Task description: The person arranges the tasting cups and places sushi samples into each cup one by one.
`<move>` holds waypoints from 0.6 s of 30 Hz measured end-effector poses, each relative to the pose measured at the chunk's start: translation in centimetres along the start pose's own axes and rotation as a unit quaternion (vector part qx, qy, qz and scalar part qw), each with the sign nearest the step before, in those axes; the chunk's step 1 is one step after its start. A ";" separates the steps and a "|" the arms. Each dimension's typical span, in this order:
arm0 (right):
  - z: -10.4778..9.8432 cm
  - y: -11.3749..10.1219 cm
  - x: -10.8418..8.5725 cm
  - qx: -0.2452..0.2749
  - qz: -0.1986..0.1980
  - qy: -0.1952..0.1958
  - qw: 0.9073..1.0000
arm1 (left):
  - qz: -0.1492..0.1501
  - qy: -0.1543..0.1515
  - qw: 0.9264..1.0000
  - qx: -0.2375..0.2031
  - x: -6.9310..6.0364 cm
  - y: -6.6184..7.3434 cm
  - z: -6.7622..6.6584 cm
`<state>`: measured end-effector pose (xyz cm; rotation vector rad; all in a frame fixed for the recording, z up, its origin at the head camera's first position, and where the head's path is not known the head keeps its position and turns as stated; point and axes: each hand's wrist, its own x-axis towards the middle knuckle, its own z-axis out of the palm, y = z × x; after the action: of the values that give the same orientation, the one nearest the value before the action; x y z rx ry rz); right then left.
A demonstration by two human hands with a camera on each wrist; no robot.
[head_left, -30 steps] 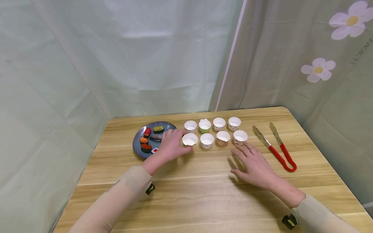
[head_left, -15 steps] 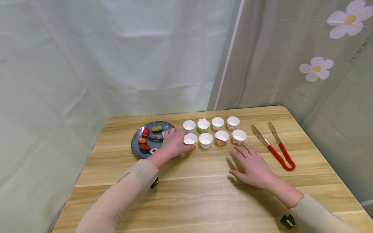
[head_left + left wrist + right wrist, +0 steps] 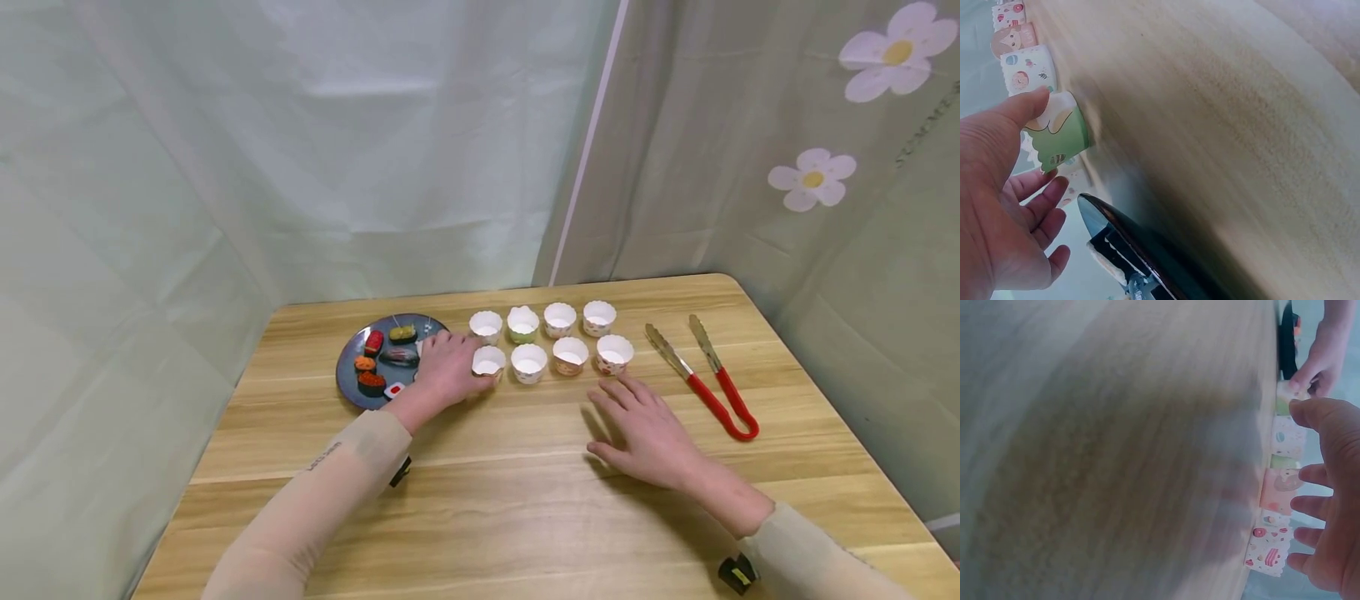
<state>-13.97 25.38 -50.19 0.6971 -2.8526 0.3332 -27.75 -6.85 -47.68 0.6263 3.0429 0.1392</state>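
At the left end of the front row, my left hand (image 3: 448,367) has its thumb and index finger around a paper cup (image 3: 489,362). The left wrist view shows this cup's green side (image 3: 1066,136), with the thumb of the hand (image 3: 997,194) against it and the other fingers behind and below. My right hand (image 3: 652,433) is held over the table just in front of the right-end front cup (image 3: 614,356), fingers spread, holding nothing. In the right wrist view, that hand (image 3: 1335,500) is beside the row of patterned cups (image 3: 1267,550).
Behind the front row stands a second row of paper cups (image 3: 559,320). A dark blue plate (image 3: 348,379) with several sushi pieces (image 3: 372,383) is at the left, partly behind my left hand. Red-handled tongs (image 3: 712,400) lie spread at the right. Curtains surround the wooden table (image 3: 480,517).
My left hand has shifted slightly right relative to the plate, its fingers closer around the left-end front cup. My right hand has barely moved. The head view has shifted a little.
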 end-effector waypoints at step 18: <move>0.0 0.6 -0.3 0.025 0.042 0.027 0.998 | -0.007 0.056 0.996 -0.072 -3.5 -1.5 -3.8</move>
<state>-13.94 26.03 -50.35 0.5677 -2.8369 0.4295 -25.31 -9.86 -44.01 0.6068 3.1051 0.4035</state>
